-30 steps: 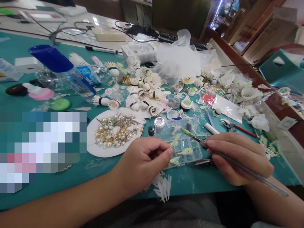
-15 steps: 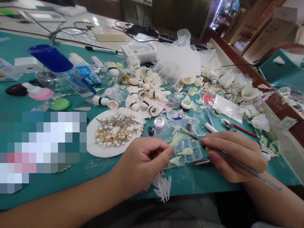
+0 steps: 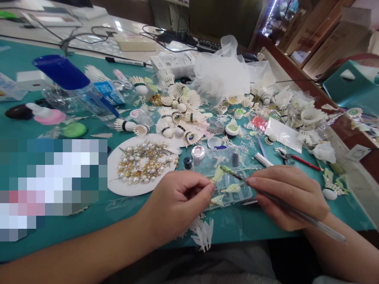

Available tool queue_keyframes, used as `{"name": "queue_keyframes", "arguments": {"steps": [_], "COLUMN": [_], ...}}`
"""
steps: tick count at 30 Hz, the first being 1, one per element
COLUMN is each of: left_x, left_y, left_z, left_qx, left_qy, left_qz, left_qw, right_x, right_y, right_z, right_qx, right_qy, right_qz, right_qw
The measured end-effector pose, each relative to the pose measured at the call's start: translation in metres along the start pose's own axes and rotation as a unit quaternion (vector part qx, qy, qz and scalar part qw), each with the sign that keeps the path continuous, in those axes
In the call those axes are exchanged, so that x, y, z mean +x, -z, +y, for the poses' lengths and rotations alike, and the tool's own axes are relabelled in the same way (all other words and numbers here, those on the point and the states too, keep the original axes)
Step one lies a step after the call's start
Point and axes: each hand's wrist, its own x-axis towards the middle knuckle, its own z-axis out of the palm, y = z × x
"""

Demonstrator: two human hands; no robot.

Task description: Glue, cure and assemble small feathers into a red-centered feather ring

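Teal tabletop [image 3: 251, 225] spreads beneath the clutter. Thumb and forefinger of the left hand [image 3: 177, 201] pinch tight on the narrow base of a pale green piece [image 3: 218, 174], whose long axis fans up toward one o'clock. It is probably very light, thin and easily creased, so the base seems the right hold. At its one o'clock end a brush [image 3: 308, 217] meets or nearly meets it, bristles toward ten, handle toward four, closed in the right hand [image 3: 290, 183]. Two similar pieces [image 3: 232, 188] lie at four and six o'clock over a clear divided box [image 3: 246, 193].
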Motion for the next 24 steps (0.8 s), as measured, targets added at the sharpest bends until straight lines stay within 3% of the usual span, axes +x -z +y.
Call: {"name": "queue_keyframes", "arguments": {"steps": [8,15,24], "left_x": [-0.0006,-0.0003,-0.0011], "left_y": [0.0000,0.0002,0.0009], "left_z": [-0.0006,0.0011,0.0027], "left_qx": [0.020,0.023,0.019], "left_qy": [-0.012,-0.013,-0.005], "left_qz": [0.009,0.001,-0.004], "left_qw": [1.000,1.000,1.000], "right_x": [-0.0034,-0.0006,-0.0012], "right_y": [-0.0006,0.0029,0.0010], "right_z": [0.0012,-0.0035,-0.0019], "right_qx": [-0.019,0.033,0.012], "right_qy": [-0.026,0.020,0.008], "right_qz": [0.059,-0.037,-0.041], "right_qw": [0.998,0.999,0.999]}}
